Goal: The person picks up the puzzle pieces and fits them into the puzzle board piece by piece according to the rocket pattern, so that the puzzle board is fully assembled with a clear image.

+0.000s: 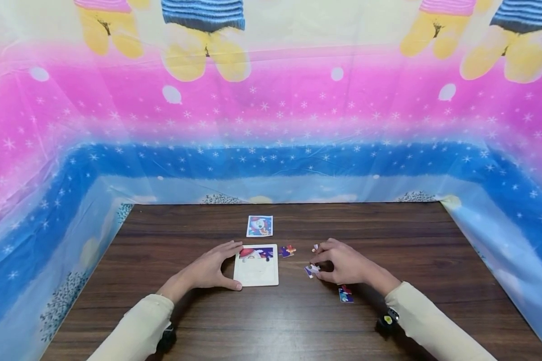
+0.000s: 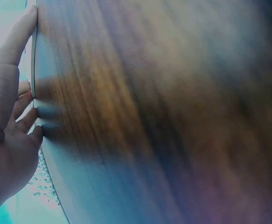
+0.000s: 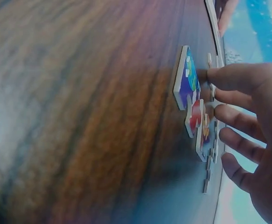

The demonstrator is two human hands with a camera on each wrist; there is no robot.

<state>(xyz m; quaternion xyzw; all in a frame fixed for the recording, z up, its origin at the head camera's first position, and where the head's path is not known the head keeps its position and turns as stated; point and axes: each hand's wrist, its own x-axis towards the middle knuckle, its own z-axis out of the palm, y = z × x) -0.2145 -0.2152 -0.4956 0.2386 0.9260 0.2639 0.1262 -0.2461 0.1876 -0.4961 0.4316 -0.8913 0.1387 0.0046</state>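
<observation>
In the head view my left hand [image 1: 214, 265] holds a white-framed puzzle board [image 1: 257, 275] at its left side, thumb by the near corner and fingers by the far one. Picture pieces with red and purple fill the board's top strip; its lower part is bare. My right hand [image 1: 341, 263] pinches a purple-and-white jigsaw piece [image 1: 311, 271] between thumb and index finger, low over the table. Another small jigsaw piece [image 1: 315, 248] lies beside its fingertips, partly hidden. In the right wrist view, the fingers [image 3: 240, 119] extend past several flat pieces.
Between board and right hand lies a purple-and-orange piece [image 1: 287, 251]. A blue-and-red piece [image 1: 345, 294] lies under the right wrist. Behind the board is a picture card [image 1: 259, 226]. The brown wooden table [image 1: 271, 321] meets a printed cloth [image 1: 271, 160] at its back and sides.
</observation>
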